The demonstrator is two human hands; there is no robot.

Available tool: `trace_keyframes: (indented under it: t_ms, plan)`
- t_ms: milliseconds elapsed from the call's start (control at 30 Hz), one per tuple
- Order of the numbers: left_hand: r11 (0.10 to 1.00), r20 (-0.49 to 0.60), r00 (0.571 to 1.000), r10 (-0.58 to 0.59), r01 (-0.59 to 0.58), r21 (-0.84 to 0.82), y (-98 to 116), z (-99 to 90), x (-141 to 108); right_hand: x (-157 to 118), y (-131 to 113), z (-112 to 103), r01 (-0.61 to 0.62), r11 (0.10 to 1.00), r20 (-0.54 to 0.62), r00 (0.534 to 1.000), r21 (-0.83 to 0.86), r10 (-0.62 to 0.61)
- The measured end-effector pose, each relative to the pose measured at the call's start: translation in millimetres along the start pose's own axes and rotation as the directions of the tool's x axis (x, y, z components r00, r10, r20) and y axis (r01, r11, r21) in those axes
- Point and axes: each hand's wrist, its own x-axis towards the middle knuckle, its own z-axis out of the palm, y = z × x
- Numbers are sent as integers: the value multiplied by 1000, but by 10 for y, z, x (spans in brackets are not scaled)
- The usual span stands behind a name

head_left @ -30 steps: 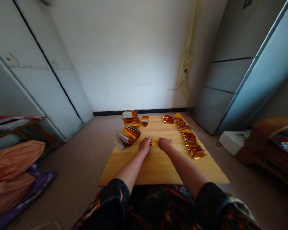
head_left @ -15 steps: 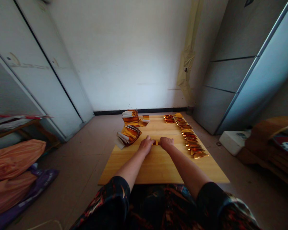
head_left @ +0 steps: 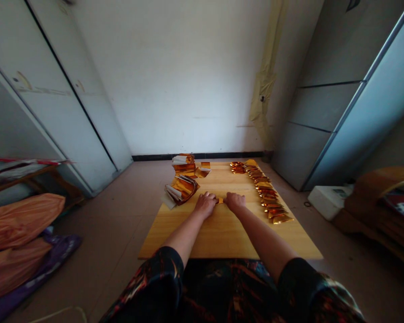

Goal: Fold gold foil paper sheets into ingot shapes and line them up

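A small piece of gold foil paper (head_left: 220, 201) lies between my two hands near the middle of the wooden board. My left hand (head_left: 206, 204) is closed on its left end, fingers bent. At the right end, my right hand (head_left: 234, 201) pinches it with curled fingers. To the left sits a curved stack of gold and white paper sheets (head_left: 182, 189), with more sheets (head_left: 185, 169) behind it and a loose sheet (head_left: 204, 169) beside them. A long row of folded gold pieces (head_left: 269, 197) runs along the board's right side.
The wooden board (head_left: 222, 242) stands before a white wall (head_left: 188, 89). A cabinet (head_left: 70, 98) is on the left, near orange bags (head_left: 23, 220). On the right are a grey refrigerator (head_left: 316, 116), a white box (head_left: 326, 202) and wooden furniture (head_left: 366, 206).
The fingers of my left hand have shifted slightly over the foil paper, which shows a somewhat different shape between my hands. The view has moved a little.
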Motion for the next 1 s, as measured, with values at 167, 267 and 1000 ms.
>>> trace_keyframes:
  t_ms: [167, 267, 1000]
  plan:
    - [997, 17, 1000, -11, 12, -79, -14, -19, 0, 8, 140, 4, -28, 999, -39, 999, 33, 30]
    - [990, 31, 998, -58, 62, -127, -28, -5, -2, 9, 194, 26, 23, 993, -106, 994, 114, -11]
    - [978, 100, 980, -172, 182, -100, -178, 136, -5, 107, -45, 70, 180, 973, 47, 981, 143, -188]
